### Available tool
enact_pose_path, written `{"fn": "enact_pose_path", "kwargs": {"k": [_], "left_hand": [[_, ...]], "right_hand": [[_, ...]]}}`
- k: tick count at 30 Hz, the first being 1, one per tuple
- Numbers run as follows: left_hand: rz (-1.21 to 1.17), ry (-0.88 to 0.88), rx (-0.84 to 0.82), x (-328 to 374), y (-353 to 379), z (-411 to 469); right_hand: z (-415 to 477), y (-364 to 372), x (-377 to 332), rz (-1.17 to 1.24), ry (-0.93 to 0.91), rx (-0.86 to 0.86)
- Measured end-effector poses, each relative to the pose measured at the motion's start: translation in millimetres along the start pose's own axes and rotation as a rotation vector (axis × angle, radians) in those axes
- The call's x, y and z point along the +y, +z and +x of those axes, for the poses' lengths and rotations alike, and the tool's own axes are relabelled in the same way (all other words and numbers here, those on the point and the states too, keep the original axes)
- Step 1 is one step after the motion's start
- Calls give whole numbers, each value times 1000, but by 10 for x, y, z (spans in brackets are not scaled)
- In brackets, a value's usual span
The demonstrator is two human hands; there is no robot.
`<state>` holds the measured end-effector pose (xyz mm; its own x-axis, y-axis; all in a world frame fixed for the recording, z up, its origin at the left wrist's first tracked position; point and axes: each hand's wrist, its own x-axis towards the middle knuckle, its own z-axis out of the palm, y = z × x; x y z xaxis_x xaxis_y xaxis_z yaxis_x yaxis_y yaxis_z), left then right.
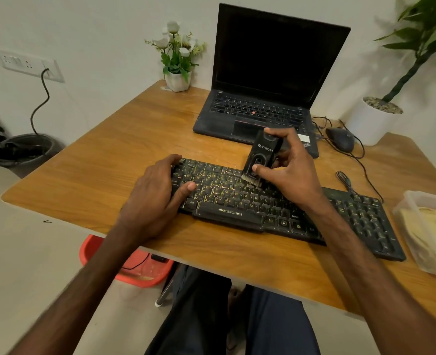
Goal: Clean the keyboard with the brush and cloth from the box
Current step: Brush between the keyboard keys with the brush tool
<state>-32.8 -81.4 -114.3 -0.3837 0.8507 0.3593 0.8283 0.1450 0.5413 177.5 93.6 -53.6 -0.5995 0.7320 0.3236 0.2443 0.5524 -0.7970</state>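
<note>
A black keyboard [240, 201] lies slanted across the wooden table [109, 160], near its front edge. My right hand [288, 172] grips a black brush [261, 155] held upright, its pale bristles down on the upper key rows near the keyboard's middle. My left hand [158, 193] holds the keyboard's left end, fingers curled over the far corner and thumb lying on the keys. At the right table edge stands a clear plastic box [416, 242] with a yellow cloth [424, 231] inside.
An open black laptop [263, 80] stands behind the keyboard. A wired mouse [341, 138] and cables lie to its right, beside a white plant pot [370, 121]. A small flower pot [178, 80] sits at the back. A red stool [127, 267] stands under the table.
</note>
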Motion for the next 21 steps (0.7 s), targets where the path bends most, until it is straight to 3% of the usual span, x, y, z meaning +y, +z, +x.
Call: {"fn": "enact_pose_path", "kwargs": {"k": [7, 11, 14, 18, 21], "left_hand": [[47, 2, -6, 5, 24, 15], [54, -2, -8, 13, 20, 12], [55, -13, -7, 14, 20, 18], [61, -42, -38, -5, 41, 30], [51, -36, -74, -19, 53, 40]], "right_hand": [[-315, 80, -112, 83, -66, -179], [-103, -54, -36, -61, -64, -56], [-76, -177, -4, -28, -27, 33], [-366, -64, -19, 163, -71, -138], [-324, -71, 25, 29, -110, -117]]}}
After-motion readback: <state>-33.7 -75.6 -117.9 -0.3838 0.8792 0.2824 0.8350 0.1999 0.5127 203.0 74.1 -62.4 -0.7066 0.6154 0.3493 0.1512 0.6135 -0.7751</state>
